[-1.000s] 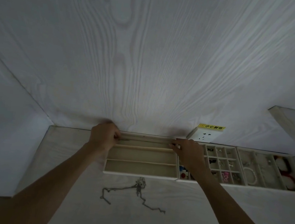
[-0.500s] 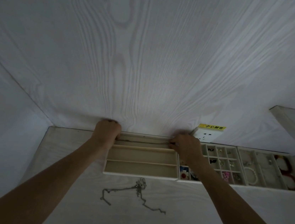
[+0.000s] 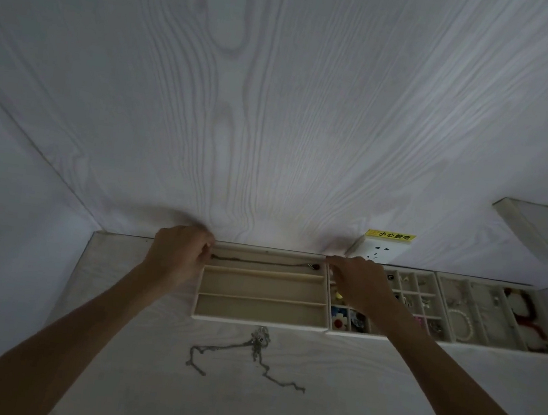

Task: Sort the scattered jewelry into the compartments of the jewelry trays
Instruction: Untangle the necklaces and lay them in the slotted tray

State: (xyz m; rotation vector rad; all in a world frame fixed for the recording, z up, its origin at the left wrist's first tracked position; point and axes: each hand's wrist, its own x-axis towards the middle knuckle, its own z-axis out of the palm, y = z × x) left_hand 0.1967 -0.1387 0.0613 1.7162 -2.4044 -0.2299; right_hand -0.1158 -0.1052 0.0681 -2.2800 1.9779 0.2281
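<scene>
Necklace (image 3: 260,261) lies straight in the far slot of the left tray (image 3: 258,322), long axis 9-to-3 o'clock, pendant end at 3. Its other two slots hold nothing. Left hand (image 3: 175,254) curls, pinching the chain's 9 o'clock end. Right hand (image 3: 358,281) sits at the 3 o'clock end, fingers bent; pinch unclear. Middle tray (image 3: 384,338): small pieces, flower charms. Right tray (image 3: 503,349): pearl bracelet (image 3: 460,325), red item. Tangled chain (image 3: 247,356) on table (image 3: 379,410) at 6 o'clock of left tray.
</scene>
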